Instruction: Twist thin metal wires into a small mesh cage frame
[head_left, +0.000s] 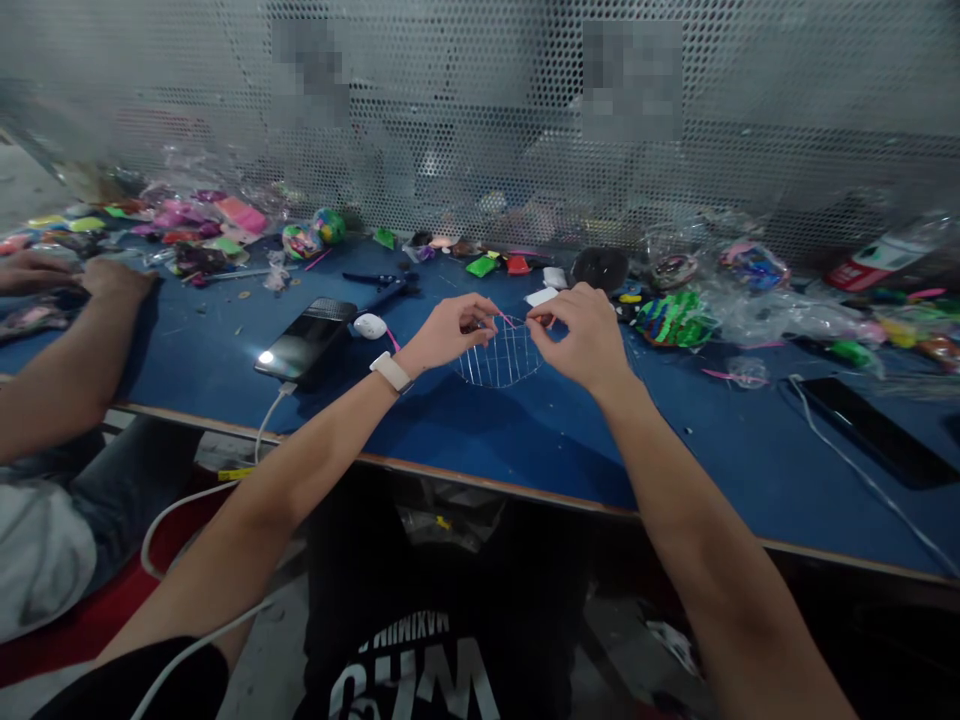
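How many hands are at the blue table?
4: left hand and right hand at the wire grid; a co-worker's nearer hand and other hand, both far left.

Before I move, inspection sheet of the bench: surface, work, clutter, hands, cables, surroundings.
surface: blue tabletop, small scraps; damage: nothing seen
job's things: wire frame, pink strand at its top
clutter: colourful bits along the back, dark phone, red-labelled bottle
hands: left hand and right hand at frame's top; grip unclear
cables: white cable from black device over front edge; second white cable by the phone
surroundings: perforated panel behind; another person's arm, left
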